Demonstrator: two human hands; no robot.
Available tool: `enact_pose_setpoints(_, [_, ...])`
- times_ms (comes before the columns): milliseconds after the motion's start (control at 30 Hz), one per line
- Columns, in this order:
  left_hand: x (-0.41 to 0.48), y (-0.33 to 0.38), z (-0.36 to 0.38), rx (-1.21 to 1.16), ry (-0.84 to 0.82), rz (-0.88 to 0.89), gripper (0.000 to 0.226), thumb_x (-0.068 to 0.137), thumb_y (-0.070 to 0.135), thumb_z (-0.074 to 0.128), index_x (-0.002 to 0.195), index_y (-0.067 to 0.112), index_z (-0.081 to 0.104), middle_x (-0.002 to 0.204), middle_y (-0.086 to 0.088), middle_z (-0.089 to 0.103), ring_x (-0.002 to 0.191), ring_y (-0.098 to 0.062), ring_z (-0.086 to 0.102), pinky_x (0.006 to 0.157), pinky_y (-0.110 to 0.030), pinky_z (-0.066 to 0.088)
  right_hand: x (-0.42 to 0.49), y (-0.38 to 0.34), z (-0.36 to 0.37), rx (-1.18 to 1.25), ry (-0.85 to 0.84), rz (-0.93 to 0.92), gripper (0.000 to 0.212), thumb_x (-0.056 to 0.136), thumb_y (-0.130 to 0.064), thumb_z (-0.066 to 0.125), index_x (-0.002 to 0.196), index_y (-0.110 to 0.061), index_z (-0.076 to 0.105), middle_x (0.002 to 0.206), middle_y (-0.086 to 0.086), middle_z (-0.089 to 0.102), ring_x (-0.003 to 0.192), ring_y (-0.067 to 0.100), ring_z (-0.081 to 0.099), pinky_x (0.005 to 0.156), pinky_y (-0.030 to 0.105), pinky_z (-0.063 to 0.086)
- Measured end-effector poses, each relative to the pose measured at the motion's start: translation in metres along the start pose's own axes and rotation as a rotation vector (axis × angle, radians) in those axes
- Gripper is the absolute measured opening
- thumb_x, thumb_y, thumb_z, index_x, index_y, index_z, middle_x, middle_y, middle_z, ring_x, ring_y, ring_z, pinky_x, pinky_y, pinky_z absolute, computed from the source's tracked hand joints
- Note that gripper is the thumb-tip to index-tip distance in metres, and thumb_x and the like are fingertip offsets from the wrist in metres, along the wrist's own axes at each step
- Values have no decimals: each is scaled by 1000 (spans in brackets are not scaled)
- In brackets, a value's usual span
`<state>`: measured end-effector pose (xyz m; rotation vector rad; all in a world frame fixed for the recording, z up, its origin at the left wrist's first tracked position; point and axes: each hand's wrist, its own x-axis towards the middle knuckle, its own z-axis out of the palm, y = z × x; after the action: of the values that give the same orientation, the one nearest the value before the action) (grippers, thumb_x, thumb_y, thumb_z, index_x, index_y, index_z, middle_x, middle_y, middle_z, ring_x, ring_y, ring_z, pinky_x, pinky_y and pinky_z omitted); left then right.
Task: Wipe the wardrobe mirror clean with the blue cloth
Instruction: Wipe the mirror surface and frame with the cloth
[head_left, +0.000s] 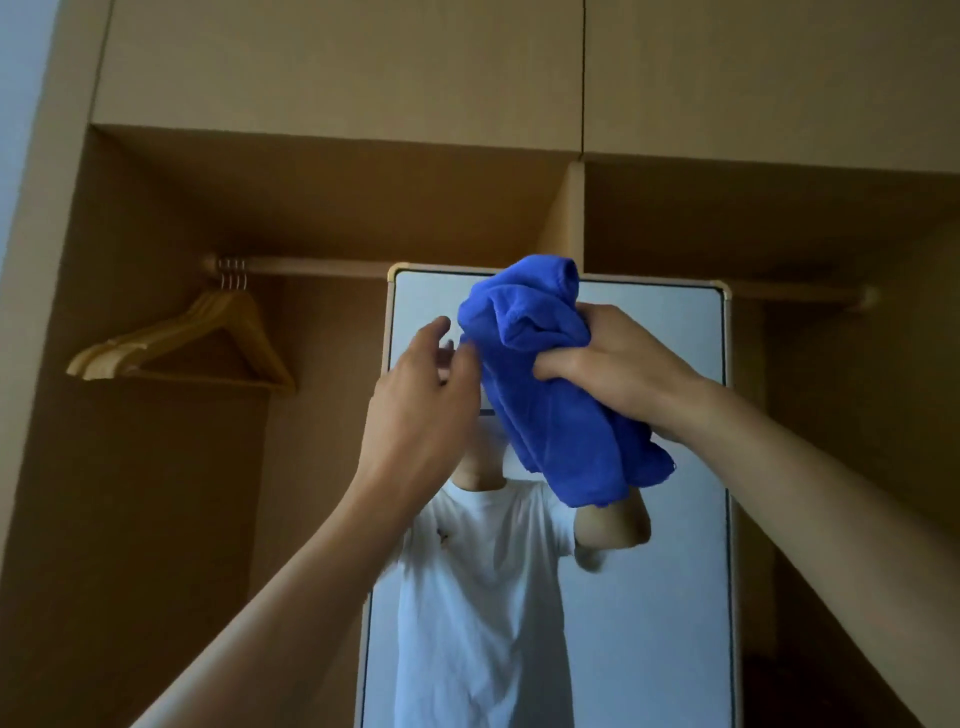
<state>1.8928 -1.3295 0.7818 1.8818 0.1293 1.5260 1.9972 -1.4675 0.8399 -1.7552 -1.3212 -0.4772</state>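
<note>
Fingers (563, 366) of right hand (618, 364) curl tight round bunched blue cloth (545, 405), gripping its middle. Cloth hangs in front of mirror (660, 467), over its upper part. Left hand (415, 410) fingers (434, 330) are loosely spread and hold nothing, tips at cloth's left edge; contact unclear. Wooden hangers (208, 343) on rail (311, 267), left of mirror. White-shirted reflection (483, 597) shows in mirror's lower part.

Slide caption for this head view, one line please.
Right hand grips a bunched blue cloth before the wardrobe mirror; the open left hand is raised beside the cloth; wooden hangers hang at left.
</note>
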Motion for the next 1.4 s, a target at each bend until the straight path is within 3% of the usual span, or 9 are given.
enact_pose_setpoints(167, [-54, -10, 15, -67, -174, -50, 40, 83, 73, 49, 114, 51, 56, 96, 25, 70, 84, -2, 70, 76, -39, 60, -56, 31, 17, 279, -78, 97, 15, 83, -20, 70, 97, -15, 70, 91, 11, 75, 87, 25, 74, 80, 44, 60])
enact_pose_setpoints(267, [-89, -26, 27, -161, -234, -138, 52, 83, 73, 60, 126, 45, 53, 99, 21, 71, 89, 2, 69, 73, -27, 58, -93, 49, 33, 450, -130, 175, 20, 86, -23, 66, 101, -10, 71, 97, 12, 76, 94, 23, 75, 85, 41, 61])
enact_pose_setpoints(433, [-150, -55, 42, -395, -299, -283, 57, 87, 57, 65, 138, 40, 47, 118, 20, 69, 109, 1, 67, 87, -27, 59, -147, 80, 68, 437, -114, 304, 37, 87, -30, 71, 121, -17, 65, 110, 9, 73, 106, 24, 70, 95, 46, 55])
enact_pose_setpoints(600, [-203, -78, 55, -442, -279, -436, 52, 82, 54, 64, 131, 42, 49, 109, 32, 66, 101, 8, 67, 78, -16, 57, -193, 107, 95, 412, -167, 421, 12, 88, -16, 75, 90, -25, 67, 75, -15, 73, 76, -3, 70, 65, 13, 52])
enact_pose_setpoints(700, [-232, -89, 61, -428, -283, -551, 38, 88, 47, 68, 123, 39, 55, 106, 15, 73, 96, 0, 71, 73, -18, 57, -225, 115, 101, 435, -196, 489, 7, 88, -19, 76, 90, -25, 71, 85, -4, 77, 86, 10, 74, 80, 31, 60])
enact_pose_setpoints(800, [-260, -96, 65, -429, -298, -629, 33, 91, 43, 68, 122, 40, 57, 106, 17, 74, 97, -1, 71, 74, -22, 58, -257, 123, 106, 522, -192, 558, 22, 85, -26, 74, 106, -19, 71, 98, 12, 76, 96, 23, 73, 92, 50, 57])
enact_pose_setpoints(967, [-312, -104, 72, -429, -290, -786, 48, 79, 57, 70, 122, 38, 60, 109, 12, 75, 101, -8, 72, 84, -34, 59, -319, 135, 116, 658, -130, 640, 29, 85, -32, 74, 114, -38, 69, 112, -5, 75, 107, 12, 70, 95, 40, 55])
enact_pose_setpoints(1167, [-352, -109, 90, -363, -335, -898, 48, 79, 59, 73, 119, 36, 61, 106, 11, 76, 98, -8, 73, 84, -37, 61, -364, 157, 124, 694, -77, 709, 36, 86, -40, 72, 121, -38, 65, 120, -5, 72, 113, 12, 68, 98, 43, 53])
enact_pose_setpoints(1400, [-351, -109, 113, -293, -315, -865, 48, 75, 58, 80, 109, 28, 66, 97, 8, 77, 89, -8, 75, 67, -23, 58, -371, 190, 106, 735, -104, 653, 39, 88, -43, 73, 125, -38, 63, 126, -6, 70, 119, 12, 65, 96, 34, 55])
